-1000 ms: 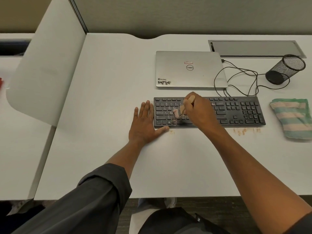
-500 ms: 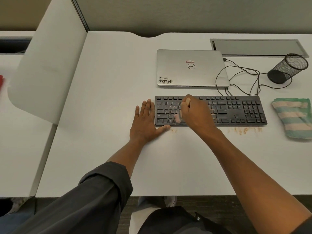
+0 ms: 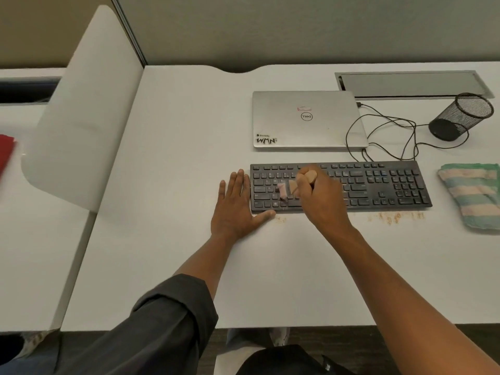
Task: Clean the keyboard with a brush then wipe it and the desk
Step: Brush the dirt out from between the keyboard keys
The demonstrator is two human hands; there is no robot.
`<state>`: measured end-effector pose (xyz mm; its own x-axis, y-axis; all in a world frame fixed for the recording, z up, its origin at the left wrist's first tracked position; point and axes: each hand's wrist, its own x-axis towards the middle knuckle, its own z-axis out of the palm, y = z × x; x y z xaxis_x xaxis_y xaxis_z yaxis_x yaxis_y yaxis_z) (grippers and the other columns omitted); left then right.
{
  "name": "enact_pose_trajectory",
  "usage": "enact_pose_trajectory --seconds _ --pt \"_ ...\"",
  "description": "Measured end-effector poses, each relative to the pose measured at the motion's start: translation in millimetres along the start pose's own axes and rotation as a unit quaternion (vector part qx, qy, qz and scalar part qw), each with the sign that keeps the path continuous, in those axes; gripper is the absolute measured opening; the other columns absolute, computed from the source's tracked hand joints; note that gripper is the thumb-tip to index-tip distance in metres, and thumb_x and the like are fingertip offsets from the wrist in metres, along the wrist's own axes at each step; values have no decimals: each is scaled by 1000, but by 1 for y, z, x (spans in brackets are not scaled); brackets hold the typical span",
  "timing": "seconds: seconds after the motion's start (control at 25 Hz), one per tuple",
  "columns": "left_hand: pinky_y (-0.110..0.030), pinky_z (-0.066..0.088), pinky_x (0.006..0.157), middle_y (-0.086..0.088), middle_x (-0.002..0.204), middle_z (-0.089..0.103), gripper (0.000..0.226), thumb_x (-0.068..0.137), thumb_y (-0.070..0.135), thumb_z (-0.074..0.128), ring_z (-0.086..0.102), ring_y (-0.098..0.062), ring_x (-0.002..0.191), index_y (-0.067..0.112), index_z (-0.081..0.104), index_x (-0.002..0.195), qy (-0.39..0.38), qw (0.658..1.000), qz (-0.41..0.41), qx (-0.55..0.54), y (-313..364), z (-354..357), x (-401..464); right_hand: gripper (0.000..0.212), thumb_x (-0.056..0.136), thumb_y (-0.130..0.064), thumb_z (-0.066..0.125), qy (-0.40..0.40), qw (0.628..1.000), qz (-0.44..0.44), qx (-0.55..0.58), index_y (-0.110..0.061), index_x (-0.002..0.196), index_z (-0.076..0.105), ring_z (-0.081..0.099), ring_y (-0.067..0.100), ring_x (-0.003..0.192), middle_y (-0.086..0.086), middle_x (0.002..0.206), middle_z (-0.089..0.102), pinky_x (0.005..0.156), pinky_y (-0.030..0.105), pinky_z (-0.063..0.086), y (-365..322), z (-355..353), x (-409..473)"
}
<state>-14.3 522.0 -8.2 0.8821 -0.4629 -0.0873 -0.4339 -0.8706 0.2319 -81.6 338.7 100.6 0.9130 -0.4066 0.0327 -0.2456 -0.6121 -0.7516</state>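
Note:
A black keyboard (image 3: 378,185) lies across the white desk (image 3: 176,158). My right hand (image 3: 322,201) grips a small wooden-handled brush (image 3: 290,186), whose pale bristles touch the keys on the keyboard's left half. My left hand (image 3: 235,209) lies flat on the desk against the keyboard's left end, thumb along its front edge. Brown crumbs (image 3: 395,216) are scattered on the desk in front of the keyboard's right part, with a few more crumbs (image 3: 280,219) near my left thumb. A folded striped cloth (image 3: 470,193) lies to the right of the keyboard.
A shut silver laptop (image 3: 305,117) sits behind the keyboard, with black cables (image 3: 389,136) looping to its right. A black mesh cup (image 3: 460,117) lies tipped at the far right, and a cable hatch (image 3: 411,83) is set into the desk behind it. A white divider panel (image 3: 81,109) stands at left.
The brush has swept over the left keys, down toward the front edge and then back up a little to the left. My left hand has stayed put.

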Motion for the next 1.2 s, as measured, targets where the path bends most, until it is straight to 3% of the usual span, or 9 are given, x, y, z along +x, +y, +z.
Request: enact_pose_trajectory --seconds 0.16,0.32,0.56,0.68,0.88,1.04,1.2 --pt "-46 -7 126 -8 170 -8 119 81 93 20 -15 -20 156 9 -3 162 -1 1000 2 0 0 -1 0 19 98 -22 49 -33 999 17 18 -17 83 60 63 23 67 6 70 66 62 43 53 5 10 -20" --pt "-45 -8 126 -9 170 -9 122 77 93 15 -16 -20 156 8 -3 162 -6 1000 2 6 0 -4 -2 18 95 -21 49 -17 998 26 51 -19 82 61 62 23 65 2 68 64 59 43 54 8 1 -28" --pt "-45 -11 126 -9 169 -14 119 81 92 21 -20 -20 155 8 -7 161 -22 1000 7 8 0 -7 -1 13 92 -15 51 -53 998 20 20 -17 88 64 51 12 56 -1 65 60 49 26 35 -9 8 -29" --pt "-45 -9 126 -9 169 -13 119 81 92 19 -19 -20 155 7 -6 161 -22 1000 9 5 -1 -7 -1 16 89 -19 49 -65 997 48 10 -16 85 65 58 19 65 2 71 65 54 29 40 -13 7 -28" --pt "-45 -10 126 -10 169 -12 122 79 93 19 -17 -20 155 6 -6 161 -20 1000 10 -5 -2 -7 0 14 95 -18 51 -44 998 40 9 -21 96 65 50 10 55 2 68 63 49 26 35 -17 7 -22" --pt "-45 -11 126 -10 169 -12 122 80 93 21 -17 -21 155 6 -8 161 -20 1000 12 -7 -3 -6 -1 19 94 -18 48 -57 996 53 -50 -19 93 67 59 18 65 0 74 67 50 24 37 -22 10 -13" --pt "-45 -10 126 -12 170 -10 121 80 92 22 -15 -22 156 5 -6 161 -18 1000 13 -16 -3 -7 0 21 94 -18 48 -30 997 42 -49 -14 93 68 63 20 69 3 76 69 59 31 47 -33 4 4"
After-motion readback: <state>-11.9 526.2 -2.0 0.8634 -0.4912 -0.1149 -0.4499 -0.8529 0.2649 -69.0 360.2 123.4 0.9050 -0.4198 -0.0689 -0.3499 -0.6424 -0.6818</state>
